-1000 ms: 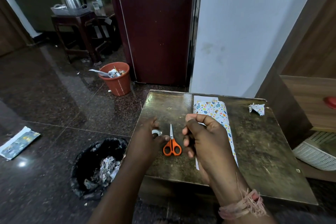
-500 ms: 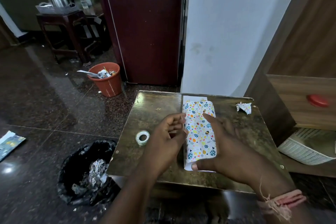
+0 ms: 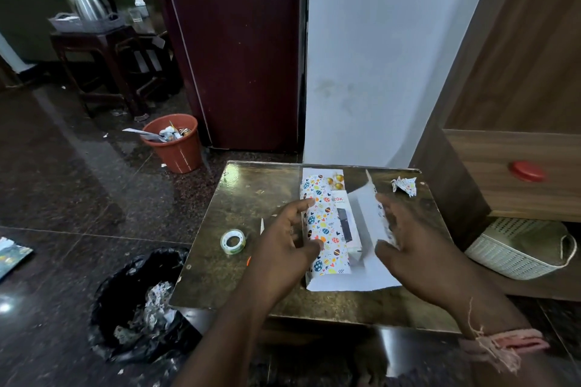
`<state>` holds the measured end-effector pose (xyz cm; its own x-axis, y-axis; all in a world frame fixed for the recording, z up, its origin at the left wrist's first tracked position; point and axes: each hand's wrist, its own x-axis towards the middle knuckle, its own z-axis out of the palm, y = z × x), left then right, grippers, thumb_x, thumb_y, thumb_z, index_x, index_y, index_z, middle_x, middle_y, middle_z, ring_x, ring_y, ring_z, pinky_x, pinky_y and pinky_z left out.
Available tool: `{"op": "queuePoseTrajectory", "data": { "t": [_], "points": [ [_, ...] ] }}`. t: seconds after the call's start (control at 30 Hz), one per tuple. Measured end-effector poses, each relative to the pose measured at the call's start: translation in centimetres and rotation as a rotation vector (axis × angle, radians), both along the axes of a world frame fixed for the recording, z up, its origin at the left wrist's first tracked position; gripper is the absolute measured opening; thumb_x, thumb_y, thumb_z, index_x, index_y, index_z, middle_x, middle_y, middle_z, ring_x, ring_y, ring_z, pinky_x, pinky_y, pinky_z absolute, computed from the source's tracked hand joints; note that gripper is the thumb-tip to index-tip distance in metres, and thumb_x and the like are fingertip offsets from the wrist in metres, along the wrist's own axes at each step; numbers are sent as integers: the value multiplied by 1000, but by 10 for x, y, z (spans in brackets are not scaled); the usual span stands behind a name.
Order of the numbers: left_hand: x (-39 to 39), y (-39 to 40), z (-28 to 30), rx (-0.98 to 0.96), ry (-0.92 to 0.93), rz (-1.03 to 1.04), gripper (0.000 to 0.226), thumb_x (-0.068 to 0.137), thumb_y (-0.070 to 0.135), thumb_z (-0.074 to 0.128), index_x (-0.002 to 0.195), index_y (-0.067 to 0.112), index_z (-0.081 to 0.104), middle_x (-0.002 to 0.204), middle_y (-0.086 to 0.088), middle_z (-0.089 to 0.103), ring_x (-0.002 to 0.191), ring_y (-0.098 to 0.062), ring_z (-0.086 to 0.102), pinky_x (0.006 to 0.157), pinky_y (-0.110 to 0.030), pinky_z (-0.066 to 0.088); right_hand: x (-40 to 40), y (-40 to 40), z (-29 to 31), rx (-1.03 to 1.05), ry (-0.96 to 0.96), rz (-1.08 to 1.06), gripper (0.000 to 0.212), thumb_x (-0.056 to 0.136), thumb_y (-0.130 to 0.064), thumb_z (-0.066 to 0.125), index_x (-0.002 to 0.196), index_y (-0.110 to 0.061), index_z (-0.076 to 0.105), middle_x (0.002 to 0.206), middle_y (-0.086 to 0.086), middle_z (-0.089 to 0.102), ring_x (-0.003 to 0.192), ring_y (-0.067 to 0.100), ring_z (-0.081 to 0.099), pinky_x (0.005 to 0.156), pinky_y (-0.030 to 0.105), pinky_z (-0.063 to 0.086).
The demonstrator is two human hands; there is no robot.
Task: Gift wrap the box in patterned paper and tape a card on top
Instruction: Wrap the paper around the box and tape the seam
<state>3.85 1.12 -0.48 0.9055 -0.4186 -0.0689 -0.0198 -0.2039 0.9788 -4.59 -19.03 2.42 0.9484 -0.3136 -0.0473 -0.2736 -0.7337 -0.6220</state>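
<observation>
A box (image 3: pixel 345 223) lies lengthwise on the brown table (image 3: pixel 251 286), on a sheet of patterned paper (image 3: pixel 325 229). The paper's left flap is folded over the box's left half. My left hand (image 3: pixel 283 242) rests against that flap, fingers fairly straight, thumb on the pattern. The right flap (image 3: pixel 366 223) stands lifted with its white underside showing. My right hand (image 3: pixel 408 239) holds it up, pinching its edge between thumb and fingers. A tape roll (image 3: pixel 233 241) sits left of my left hand. Scissors (image 3: pixel 261 226) are mostly hidden under that hand.
A crumpled paper scrap (image 3: pixel 404 185) lies at the table's far right. On the floor stand a black bin bag (image 3: pixel 141 308) near the table's left front corner and an orange bucket (image 3: pixel 174 144) further back. A white basket (image 3: pixel 518 248) is at the right.
Both hands moved from the tape and scissors onto the wrapped box. The right flap, which lay over the box, is now lifted off it, uncovering the box top.
</observation>
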Motion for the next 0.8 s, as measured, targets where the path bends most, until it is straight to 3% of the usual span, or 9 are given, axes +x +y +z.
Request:
{"op": "queuePoseTrajectory", "data": {
  "t": [0.07,0.17,0.27,0.33,0.4,0.5,0.63,0.73,0.8],
  "points": [
    [-2,-2,4,-10,-19,-3,62,91,-9,66,137,31,56,112,20,70,93,12,68,70,-8,52,0,1,2,-237,93,-158,71,89,-16,55,151,-38,28,151,0,33,138,29,30,113,46,30],
    [-6,-9,10,-48,-57,10,51,94,-5,65,131,29,60,118,17,69,93,21,63,67,-3,48,5,7,0,-443,58,-329,65,82,-5,53,137,-37,45,136,4,40,120,28,29,96,40,24],
    [-6,-16,11,-124,-69,35,33,95,4,67,117,28,71,127,13,70,110,10,64,84,-13,52,9,12,-6,-519,-43,-357,38,76,-2,60,102,-30,66,116,4,51,102,30,38,81,37,24],
    [-6,-19,10,-116,-81,43,17,95,13,71,103,27,77,124,19,69,117,9,60,97,-20,47,8,16,-2,-473,77,-336,23,83,-7,59,95,-24,69,117,6,58,110,34,49,89,38,37],
    [-7,-22,9,-101,-82,58,8,93,20,74,92,26,80,123,20,67,116,12,58,98,-19,42,5,18,0,-418,256,-347,18,92,-18,56,104,-18,70,127,10,61,124,33,52,101,35,38],
    [-7,-22,7,-83,-66,64,7,91,26,76,85,26,79,126,21,65,117,13,57,96,-19,40,6,21,0,-426,248,-377,22,94,-29,53,110,-24,68,131,4,60,132,28,45,106,43,29],
    [-4,-20,6,-144,-25,77,11,94,16,71,90,23,78,128,18,66,121,6,58,103,-28,44,12,26,7,-252,-276,-135,29,90,-36,66,119,-31,63,124,-6,55,123,22,47,100,36,34],
    [-2,-17,6,-173,11,72,21,92,4,66,94,21,77,125,14,68,121,3,60,103,-30,45,9,37,12,-127,-153,157,70,75,-54,77,135,-51,41,128,-21,34,124,10,31,102,35,31],
    [-2,-16,5,-150,2,47,25,90,-1,66,96,21,76,122,14,69,117,1,63,98,-26,48,7,35,7,-210,-46,214,79,78,-48,77,141,-55,30,135,-20,28,127,10,26,102,35,26]
  ]
}}
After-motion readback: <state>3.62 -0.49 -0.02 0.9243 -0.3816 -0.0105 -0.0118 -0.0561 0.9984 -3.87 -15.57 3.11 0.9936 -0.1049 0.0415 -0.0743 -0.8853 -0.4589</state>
